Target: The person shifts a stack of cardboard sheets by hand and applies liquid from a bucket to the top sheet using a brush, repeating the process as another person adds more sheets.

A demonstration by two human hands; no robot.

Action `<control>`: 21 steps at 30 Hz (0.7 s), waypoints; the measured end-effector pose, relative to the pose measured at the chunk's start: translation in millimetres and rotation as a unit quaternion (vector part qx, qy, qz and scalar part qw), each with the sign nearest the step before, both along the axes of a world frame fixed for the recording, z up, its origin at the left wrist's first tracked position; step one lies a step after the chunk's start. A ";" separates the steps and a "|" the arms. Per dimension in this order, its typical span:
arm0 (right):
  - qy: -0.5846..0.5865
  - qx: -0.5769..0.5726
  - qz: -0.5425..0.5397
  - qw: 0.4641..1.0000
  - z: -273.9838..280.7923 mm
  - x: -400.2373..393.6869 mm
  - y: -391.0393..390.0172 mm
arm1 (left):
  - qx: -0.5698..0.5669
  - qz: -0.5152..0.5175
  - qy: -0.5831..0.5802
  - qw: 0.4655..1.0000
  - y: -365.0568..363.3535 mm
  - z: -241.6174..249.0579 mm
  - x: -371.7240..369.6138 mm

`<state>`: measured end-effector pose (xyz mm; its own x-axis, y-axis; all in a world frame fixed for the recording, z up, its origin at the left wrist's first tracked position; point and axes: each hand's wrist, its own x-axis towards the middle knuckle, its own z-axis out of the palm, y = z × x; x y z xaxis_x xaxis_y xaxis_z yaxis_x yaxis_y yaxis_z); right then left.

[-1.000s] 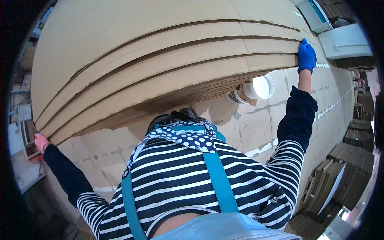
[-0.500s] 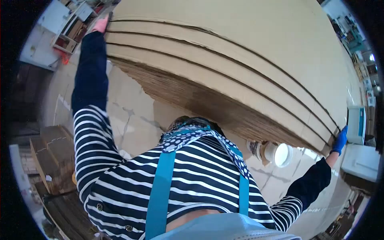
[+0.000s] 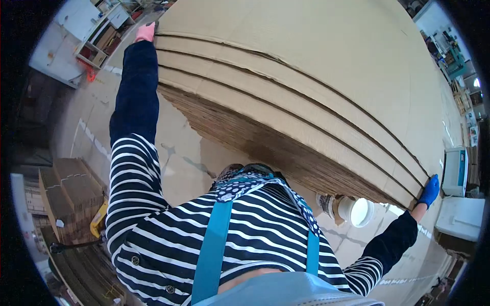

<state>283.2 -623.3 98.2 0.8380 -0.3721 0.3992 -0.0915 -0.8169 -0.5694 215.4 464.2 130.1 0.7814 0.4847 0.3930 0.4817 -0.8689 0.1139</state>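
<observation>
Large flat cardboard sheets lie stacked in front of me, the top ones set back in steps along the near edge. My left hand, in a pink glove with dark fingertips, is at the left end of the upper sheets. At their right end, my right hand in a blue glove rests against the corner. Both arms are spread wide. The fingers of either hand are too small and partly hidden to tell how they close on the cardboard.
White buckets stand on the floor below the stack's near edge. Folded cardboard bundles are at the left, with a yellow object beside them. A white cabinet stands beyond my right hand, and shelving at the upper left.
The view has shifted, so the stack and my left hand appear farther right and lower. My right hand appears slightly lower, still at the right corner. The yellow object shows more fully.
</observation>
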 end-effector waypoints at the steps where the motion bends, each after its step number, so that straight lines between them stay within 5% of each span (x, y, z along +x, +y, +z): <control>1: 0.001 0.009 -0.010 1.000 2.5 -0.1 4.2 | -0.101 0.069 -0.097 0.988 -31.6 6.5 -7.6; 4: 0.012 -0.007 -0.033 0.999 5.6 3.7 7.6 | -0.127 0.112 -0.154 0.973 -32.5 1.0 -8.4; 10: 0.047 -0.064 -0.073 0.994 15.2 -4.8 18.8 | -0.064 0.111 -0.057 0.990 -20.5 4.5 -3.2; 12: 0.036 -0.145 -0.056 0.987 14.9 -3.5 21.6 | -0.152 0.084 -0.119 0.978 -1.4 -4.3 1.6; 14: 0.035 -0.490 0.016 0.871 5.5 4.5 -8.2 | -0.065 0.096 -0.059 0.991 -22.5 3.6 -3.2; 18: 0.043 -0.483 -0.027 0.874 8.4 4.0 -1.3 | -0.113 0.167 -0.116 0.973 -40.4 13.6 -5.3; 20: 0.010 -0.295 -0.079 0.952 5.1 2.5 8.2 | -0.116 0.120 -0.149 0.975 -21.4 5.7 0.4; 21: 0.009 -0.320 -0.075 0.944 9.6 1.9 10.6 | -0.100 0.130 -0.135 0.977 13.7 -9.4 12.2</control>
